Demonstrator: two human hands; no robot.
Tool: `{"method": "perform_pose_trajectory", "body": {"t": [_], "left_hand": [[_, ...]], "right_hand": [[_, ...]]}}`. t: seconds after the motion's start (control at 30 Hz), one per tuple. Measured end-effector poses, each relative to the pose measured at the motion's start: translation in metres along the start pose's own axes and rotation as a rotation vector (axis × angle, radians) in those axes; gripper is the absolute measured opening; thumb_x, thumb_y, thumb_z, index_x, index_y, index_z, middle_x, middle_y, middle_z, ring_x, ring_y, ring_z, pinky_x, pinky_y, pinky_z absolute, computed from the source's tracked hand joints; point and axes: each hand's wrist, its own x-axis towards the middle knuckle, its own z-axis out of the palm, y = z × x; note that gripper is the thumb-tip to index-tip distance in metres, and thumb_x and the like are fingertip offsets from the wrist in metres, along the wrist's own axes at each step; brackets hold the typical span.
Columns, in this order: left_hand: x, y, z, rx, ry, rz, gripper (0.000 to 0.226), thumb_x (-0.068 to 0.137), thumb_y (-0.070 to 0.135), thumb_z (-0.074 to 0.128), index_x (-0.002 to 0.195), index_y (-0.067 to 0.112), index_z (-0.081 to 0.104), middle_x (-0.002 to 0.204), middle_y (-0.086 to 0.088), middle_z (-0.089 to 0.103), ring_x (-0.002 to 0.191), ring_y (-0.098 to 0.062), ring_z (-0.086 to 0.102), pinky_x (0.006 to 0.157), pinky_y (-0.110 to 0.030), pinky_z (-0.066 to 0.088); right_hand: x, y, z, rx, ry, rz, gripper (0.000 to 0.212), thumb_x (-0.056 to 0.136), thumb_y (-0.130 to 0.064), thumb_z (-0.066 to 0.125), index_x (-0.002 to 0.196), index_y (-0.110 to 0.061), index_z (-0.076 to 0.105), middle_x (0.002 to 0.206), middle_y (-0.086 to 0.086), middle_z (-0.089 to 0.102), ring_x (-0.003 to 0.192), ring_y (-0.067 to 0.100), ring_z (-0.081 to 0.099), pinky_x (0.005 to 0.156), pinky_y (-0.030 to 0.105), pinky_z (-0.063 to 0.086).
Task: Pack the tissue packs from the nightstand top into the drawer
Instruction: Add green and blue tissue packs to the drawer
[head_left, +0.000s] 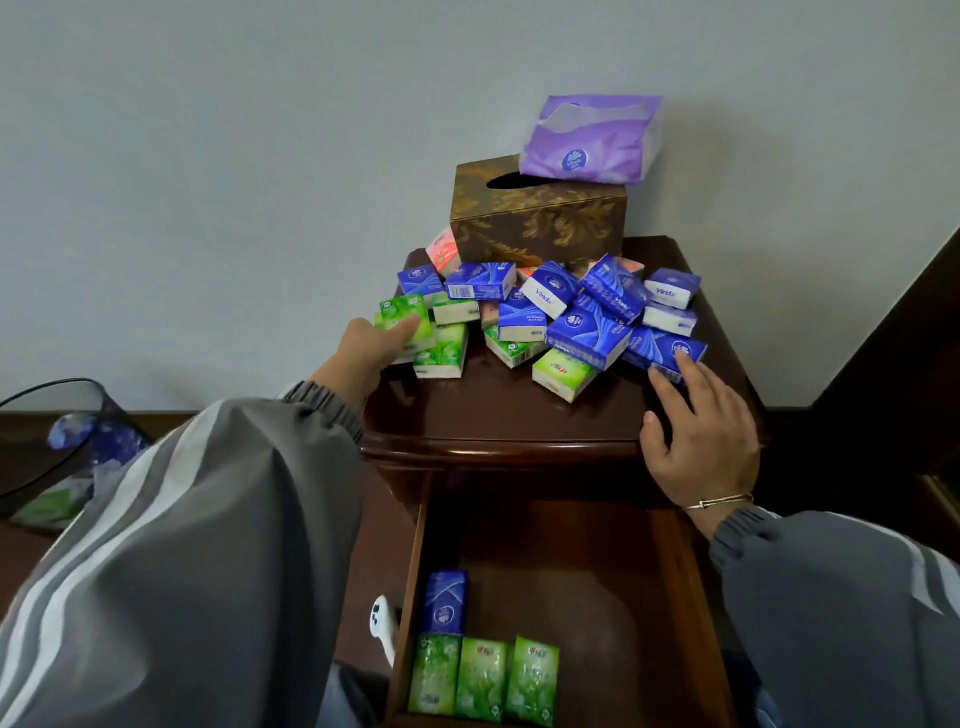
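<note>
Several small tissue packs, blue, green and pink, lie heaped on the dark wooden nightstand top (498, 415). My left hand (371, 351) reaches to the heap's left edge and grips a green pack (408, 317). Over at the right front corner, my right hand (701, 431) rests with straight fingers, its fingertips touching a blue pack (667, 348). Below, the drawer (670, 597) is pulled out. Three green packs (480, 678) stand in a row at its front left, with one blue pack (445, 603) behind them.
A brown patterned tissue box (540, 218) stands at the back of the nightstand with a large purple tissue pack (592, 140) on top. A dark mesh bin (57, 452) sits on the floor to the left. A white object (382, 626) lies beside the drawer.
</note>
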Motion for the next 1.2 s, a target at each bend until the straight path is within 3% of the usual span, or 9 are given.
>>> {"method": "perform_pose_trajectory", "body": {"t": [0.1, 0.23, 0.33, 0.47, 0.6, 0.73, 0.9, 1.03, 1.2], "left_hand": [[-0.006, -0.006, -0.001, -0.159, 0.018, -0.040, 0.068, 0.077, 0.034, 0.079, 0.126, -0.004, 0.053, 0.127, -0.019, 0.058, 0.115, -0.032, 0.059, 0.096, -0.044, 0.050], [-0.017, -0.015, 0.004, -0.142, 0.201, -0.046, 0.072, 0.068, 0.043, 0.081, 0.123, 0.003, 0.058, 0.127, -0.016, 0.056, 0.107, -0.028, 0.062, 0.093, -0.040, 0.053], [-0.029, -0.014, -0.002, -0.359, 0.260, -0.095, 0.062, 0.067, 0.031, 0.082, 0.115, -0.001, 0.060, 0.121, -0.017, 0.060, 0.103, -0.030, 0.064, 0.089, -0.043, 0.055], [-0.061, -0.010, -0.007, -0.636, 0.101, -0.035, 0.029, 0.073, 0.016, 0.076, 0.095, 0.002, 0.062, 0.085, -0.011, 0.068, 0.081, -0.029, 0.067, 0.074, -0.042, 0.055], [-0.101, -0.021, 0.017, -0.640, -0.147, 0.075, 0.059, 0.075, 0.018, 0.073, 0.123, -0.005, 0.049, 0.105, -0.020, 0.065, 0.083, -0.028, 0.066, 0.070, -0.040, 0.054], [-0.117, -0.042, 0.037, -0.625, -0.276, 0.078, 0.052, 0.081, 0.018, 0.073, 0.123, 0.003, 0.047, 0.108, -0.013, 0.068, 0.088, -0.020, 0.068, 0.081, -0.035, 0.053], [-0.111, -0.051, 0.036, -0.478, -0.303, 0.141, 0.055, 0.068, 0.034, 0.078, 0.113, 0.017, 0.050, 0.108, -0.006, 0.071, 0.098, -0.020, 0.070, 0.088, -0.036, 0.054], [-0.109, -0.052, 0.037, -0.448, -0.308, 0.157, 0.055, 0.067, 0.038, 0.077, 0.111, 0.022, 0.050, 0.109, -0.004, 0.070, 0.098, -0.017, 0.070, 0.090, -0.037, 0.054], [-0.110, -0.054, 0.038, -0.413, -0.284, 0.198, 0.049, 0.067, 0.045, 0.074, 0.106, 0.029, 0.050, 0.105, 0.001, 0.070, 0.093, -0.008, 0.069, 0.078, -0.024, 0.051]], "right_hand": [[0.000, -0.002, -0.002, -0.004, -0.005, -0.003, 0.052, 0.085, -0.036, 0.039, 0.128, -0.013, 0.058, 0.138, 0.014, 0.051, 0.125, 0.032, 0.049, 0.094, 0.048, 0.044], [0.001, -0.003, -0.003, -0.014, -0.011, -0.004, 0.051, 0.085, -0.035, 0.039, 0.126, -0.013, 0.060, 0.137, 0.014, 0.052, 0.123, 0.033, 0.050, 0.094, 0.046, 0.043], [0.001, -0.002, -0.002, -0.023, -0.019, -0.008, 0.052, 0.085, -0.035, 0.038, 0.126, -0.013, 0.060, 0.137, 0.014, 0.052, 0.122, 0.032, 0.050, 0.093, 0.046, 0.043], [0.001, -0.002, -0.002, -0.025, -0.028, -0.004, 0.051, 0.085, -0.035, 0.037, 0.126, -0.014, 0.059, 0.137, 0.014, 0.052, 0.122, 0.032, 0.050, 0.093, 0.046, 0.043], [0.002, -0.003, -0.003, -0.022, -0.045, 0.001, 0.051, 0.084, -0.035, 0.038, 0.126, -0.014, 0.060, 0.137, 0.014, 0.051, 0.121, 0.033, 0.051, 0.094, 0.046, 0.044], [0.002, -0.004, -0.006, -0.030, -0.082, 0.003, 0.052, 0.084, -0.036, 0.039, 0.126, -0.013, 0.058, 0.137, 0.015, 0.050, 0.121, 0.034, 0.050, 0.094, 0.047, 0.043], [0.003, -0.005, -0.011, -0.025, -0.120, 0.020, 0.054, 0.084, -0.038, 0.040, 0.130, -0.013, 0.053, 0.140, 0.015, 0.046, 0.126, 0.034, 0.046, 0.099, 0.051, 0.041], [0.004, -0.008, -0.016, -0.045, -0.204, 0.026, 0.064, 0.084, -0.044, 0.031, 0.138, -0.012, 0.044, 0.144, 0.010, 0.045, 0.136, 0.030, 0.036, 0.108, 0.056, 0.027], [0.011, 0.000, -0.026, 0.052, -0.141, -0.014, 0.068, 0.084, -0.050, 0.036, 0.137, -0.008, 0.044, 0.144, 0.012, 0.044, 0.136, 0.032, 0.035, 0.107, 0.054, 0.029]]}}
